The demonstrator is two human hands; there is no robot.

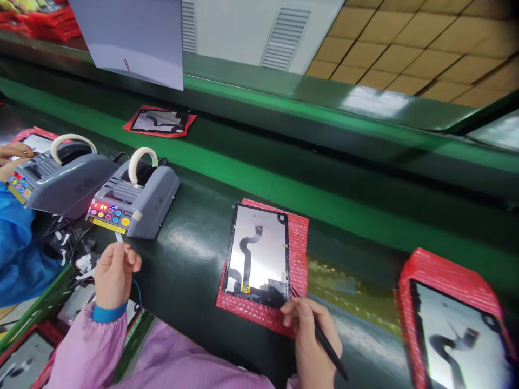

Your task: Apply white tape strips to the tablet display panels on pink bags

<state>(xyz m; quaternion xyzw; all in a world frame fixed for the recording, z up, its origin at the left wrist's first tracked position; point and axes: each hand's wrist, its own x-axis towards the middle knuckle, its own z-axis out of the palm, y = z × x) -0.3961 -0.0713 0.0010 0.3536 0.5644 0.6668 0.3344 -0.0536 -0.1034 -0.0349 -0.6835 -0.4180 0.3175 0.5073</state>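
My left hand (112, 273), with a blue wrist strap (109, 312), is closed in a pinch on a short strip of white tape (118, 236). The strip hangs at the front of a grey tape dispenser (135, 202) with a lit display and a tape roll (133, 165) on top. Black tweezers (330, 348) are held in my right hand (312, 332), their tips by the lower right edge of a tablet screen (270, 248). That screen lies back side up, its dark flex cable (246, 256) showing, on a red bubble-wrap bag (299, 237).
A second tape dispenser (68, 175) stands at left, beside a co-worker's hand (16, 153) and blue sleeve (18, 248). Another screen (160, 120) lies on red wrap at the back, and one (458, 335) at right. Green crates (133, 340) with screens sit below the bench edge.
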